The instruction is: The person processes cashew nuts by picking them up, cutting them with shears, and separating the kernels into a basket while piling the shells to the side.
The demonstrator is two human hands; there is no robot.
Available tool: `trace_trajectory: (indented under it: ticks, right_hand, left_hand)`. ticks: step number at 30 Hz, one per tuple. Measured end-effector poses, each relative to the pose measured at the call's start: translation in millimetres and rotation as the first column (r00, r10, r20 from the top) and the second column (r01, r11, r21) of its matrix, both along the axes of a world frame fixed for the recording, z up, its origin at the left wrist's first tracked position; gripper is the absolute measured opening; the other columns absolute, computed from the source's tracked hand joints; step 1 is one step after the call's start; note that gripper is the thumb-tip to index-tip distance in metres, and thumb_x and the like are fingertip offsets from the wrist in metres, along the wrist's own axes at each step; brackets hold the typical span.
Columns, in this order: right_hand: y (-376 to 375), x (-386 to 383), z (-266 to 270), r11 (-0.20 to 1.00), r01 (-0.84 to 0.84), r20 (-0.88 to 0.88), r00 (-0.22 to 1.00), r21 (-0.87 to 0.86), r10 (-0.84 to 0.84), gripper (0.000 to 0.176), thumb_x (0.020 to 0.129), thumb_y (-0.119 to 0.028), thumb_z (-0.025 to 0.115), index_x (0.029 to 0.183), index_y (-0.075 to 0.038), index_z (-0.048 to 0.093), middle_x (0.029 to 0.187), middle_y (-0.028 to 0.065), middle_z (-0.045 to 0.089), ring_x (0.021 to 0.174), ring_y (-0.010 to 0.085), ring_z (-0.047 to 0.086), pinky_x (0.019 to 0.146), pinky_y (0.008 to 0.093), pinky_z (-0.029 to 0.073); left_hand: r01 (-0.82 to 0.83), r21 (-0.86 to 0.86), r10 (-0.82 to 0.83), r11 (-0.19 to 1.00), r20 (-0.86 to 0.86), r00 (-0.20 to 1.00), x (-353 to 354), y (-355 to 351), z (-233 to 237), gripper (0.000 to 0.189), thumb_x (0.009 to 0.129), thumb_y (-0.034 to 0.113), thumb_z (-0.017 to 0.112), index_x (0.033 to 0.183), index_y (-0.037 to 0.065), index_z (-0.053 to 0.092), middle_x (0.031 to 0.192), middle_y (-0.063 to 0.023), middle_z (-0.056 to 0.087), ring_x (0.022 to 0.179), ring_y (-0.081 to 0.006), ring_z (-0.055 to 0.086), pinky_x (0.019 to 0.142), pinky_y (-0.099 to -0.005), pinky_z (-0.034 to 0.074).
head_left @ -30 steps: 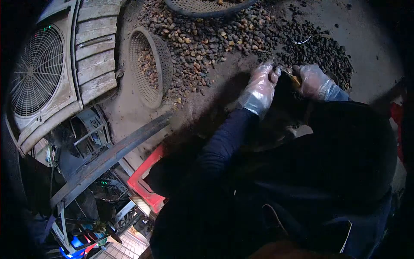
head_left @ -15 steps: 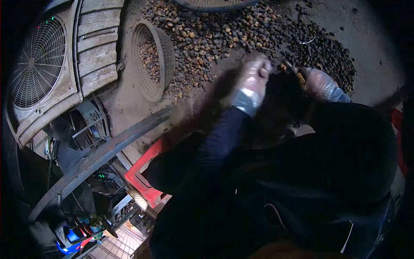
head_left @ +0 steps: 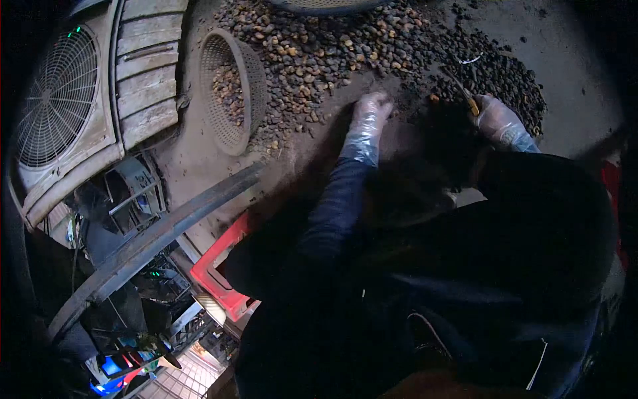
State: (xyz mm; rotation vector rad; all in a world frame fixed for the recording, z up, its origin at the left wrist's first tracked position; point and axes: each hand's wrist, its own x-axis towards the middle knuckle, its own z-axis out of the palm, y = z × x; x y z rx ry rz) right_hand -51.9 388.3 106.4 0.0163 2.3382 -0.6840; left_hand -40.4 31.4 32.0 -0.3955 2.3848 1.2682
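Note:
My left hand point(head_left: 369, 114), in a clear plastic glove, reaches forward to the near edge of a heap of brown nuts point(head_left: 325, 50) spread on the ground; its fingers touch the ground there and I cannot tell what they hold. My right hand point(head_left: 492, 117), also gloved, grips a small tool with a yellow handle point(head_left: 469, 98), its thin metal tip pointing up-left over a pile of darker nuts point(head_left: 492, 70). My dark sleeves and body fill the lower right.
A woven basket point(head_left: 234, 93) with some nuts lies tilted left of the heap. Another basket rim point(head_left: 325, 6) shows at the top. A fan point(head_left: 56, 96) and wooden slats point(head_left: 147, 73) stand at left. A red crate point(head_left: 219, 276) and a dark beam point(head_left: 159, 239) lie below.
My hands were together over one nut with the tool. They have parted: the left hand reached out to the edge of the heap, and the right drew aside still holding the tool.

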Motion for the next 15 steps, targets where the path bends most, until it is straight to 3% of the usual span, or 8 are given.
trace_trajectory:
  ticks: [2, 5, 8, 9, 10, 11, 13, 15]
  right_hand:
    - [4.3, 2.2, -1.2, 0.999, 0.014, 0.021, 1.0, -0.031, -0.013, 0.051, 0.096, -0.029, 0.076, 0.138, -0.003, 0.066, 0.132, 0.0218, 0.071, 0.124, 0.04, 0.067, 0.107, 0.046, 0.053]
    - [12.6, 5.6, -18.1, 0.999, 0.043, -0.053, 0.998, 0.011, -0.043, 0.05, 0.096, -0.028, 0.077, 0.137, -0.002, 0.066, 0.131, 0.0225, 0.071, 0.123, 0.04, 0.068, 0.105, 0.0449, 0.053]
    - [10.2, 4.7, -15.0, 0.988, 0.137, 0.011, 0.991, -0.073, -0.137, 0.049, 0.096, -0.027, 0.078, 0.136, -0.001, 0.066, 0.128, 0.0221, 0.073, 0.121, 0.038, 0.07, 0.103, 0.043, 0.053]
    - [8.8, 3.2, -12.6, 0.99, 0.139, 0.024, 0.99, -0.025, -0.138, 0.049, 0.096, -0.025, 0.078, 0.136, 0.0, 0.066, 0.126, 0.021, 0.074, 0.118, 0.0363, 0.071, 0.103, 0.0421, 0.053]
    - [9.2, 1.5, -10.0, 0.99, 0.136, 0.041, 0.99, 0.025, -0.137, 0.048, 0.097, -0.024, 0.078, 0.136, 0.0, 0.065, 0.124, 0.0199, 0.075, 0.116, 0.0346, 0.072, 0.102, 0.0412, 0.053]
    - [11.6, 3.5, -12.1, 0.99, 0.142, 0.05, 0.988, 0.026, -0.143, 0.048, 0.097, -0.024, 0.078, 0.136, 0.0, 0.065, 0.124, 0.0199, 0.075, 0.116, 0.0346, 0.072, 0.102, 0.0412, 0.053]
    - [16.1, 6.4, -17.7, 0.972, 0.203, 0.063, 0.978, -0.117, -0.197, 0.05, 0.096, -0.026, 0.079, 0.137, 0.001, 0.065, 0.122, 0.0196, 0.076, 0.114, 0.0335, 0.073, 0.101, 0.0413, 0.054]
    - [19.0, 9.0, -16.6, 0.973, 0.192, 0.07, 0.98, -0.127, -0.184, 0.052, 0.096, -0.027, 0.079, 0.137, 0.001, 0.065, 0.124, 0.0207, 0.075, 0.116, 0.0351, 0.072, 0.101, 0.0421, 0.054]
  left_hand:
    - [0.195, -0.257, -0.281, 0.947, -0.359, 0.89, 13.4, 1.2, -33.6, 0.031, 0.084, 0.011, 0.083, 0.113, 0.004, 0.076, 0.105, -0.016, 0.075, 0.093, -0.0359, 0.074, 0.086, -0.0444, 0.061]
    - [0.381, -0.45, -0.446, 0.808, -0.043, 0.894, 11.2, 12.7, -14.4, 0.034, 0.088, 0.014, 0.083, 0.118, 0.003, 0.074, 0.119, -0.0195, 0.072, 0.113, -0.0334, 0.071, 0.099, -0.039, 0.058]
    - [0.42, -0.39, -0.473, 0.819, -0.045, 0.88, 11.0, 11.7, -12.2, 0.033, 0.089, 0.011, 0.076, 0.121, 0.003, 0.074, 0.118, -0.0197, 0.073, 0.116, -0.034, 0.071, 0.1, -0.0408, 0.057]
    - [0.229, -0.322, -0.207, 0.919, 0.099, 0.973, 0.6, 22.5, -21.2, 0.017, 0.086, 0.009, 0.074, 0.102, 0.006, 0.076, 0.105, -0.0172, 0.072, 0.104, -0.0303, 0.072, 0.097, -0.0381, 0.057]
    - [0.167, 0.061, -0.167, 0.984, -0.009, 0.986, -8.6, 35.8, 29.8, 0.008, 0.084, 0.01, 0.074, 0.092, 0.009, 0.072, 0.099, -0.0144, 0.07, 0.096, -0.0279, 0.07, 0.094, -0.0374, 0.057]
    - [0.032, 0.333, -0.026, 0.942, -0.021, 0.999, -23.7, 36.5, 51.2, 0.02, 0.085, 0.016, 0.077, 0.101, 0.008, 0.068, 0.108, -0.0162, 0.066, 0.101, -0.0295, 0.068, 0.095, -0.0392, 0.058]
    - [-0.208, 0.782, 0.306, 0.587, 0.023, 0.952, -69.6, 36.0, 104.8, 0.045, 0.087, 0.028, 0.082, 0.119, 0.005, 0.06, 0.126, -0.0199, 0.056, 0.112, -0.0325, 0.065, 0.099, -0.0428, 0.061]
    - [-0.21, 0.944, 0.457, 0.255, 0.073, 0.886, -112.1, 38.5, 163.4, 0.071, 0.089, 0.04, 0.088, 0.138, 0.003, 0.052, 0.144, -0.0235, 0.047, 0.123, -0.0356, 0.062, 0.102, -0.0464, 0.064]
